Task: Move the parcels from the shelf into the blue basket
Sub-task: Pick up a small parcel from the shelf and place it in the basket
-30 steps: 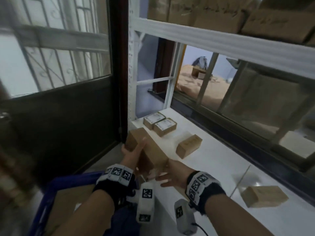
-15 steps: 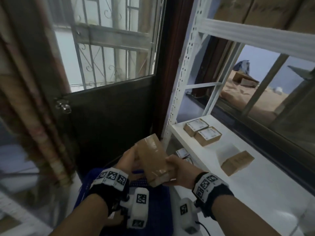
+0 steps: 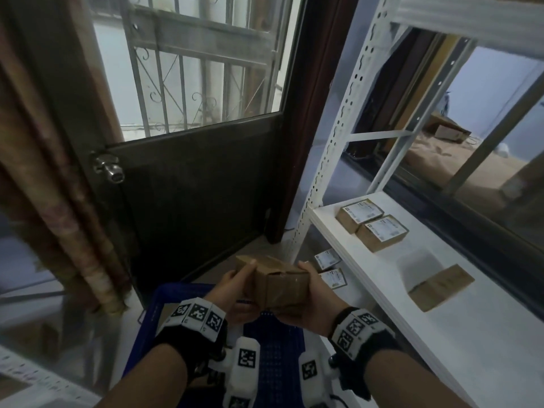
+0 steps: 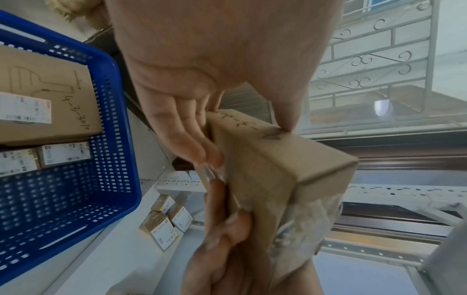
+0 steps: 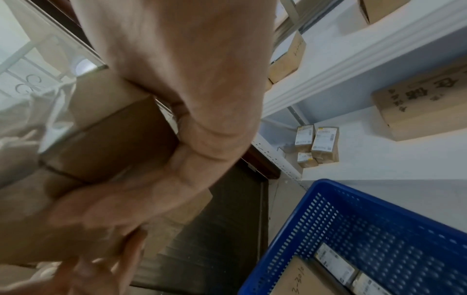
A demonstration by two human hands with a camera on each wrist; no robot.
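Door, knob and curtain at my left

I see a dark door (image 3: 200, 184) mid-frame, its metal knob (image 3: 109, 169) centre left, a brown curtain (image 3: 53, 184) along the left edge.

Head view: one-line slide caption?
Both hands, left hand and right hand, hold a cardboard parcel above the blue basket beside the white shelf.

Dark door (image 3: 191, 187) (barred window (image 3: 191, 69) above) beside curtain (image 3: 44, 172).

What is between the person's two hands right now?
A brown cardboard parcel, held by the left hand and right hand above the blue basket; head view.
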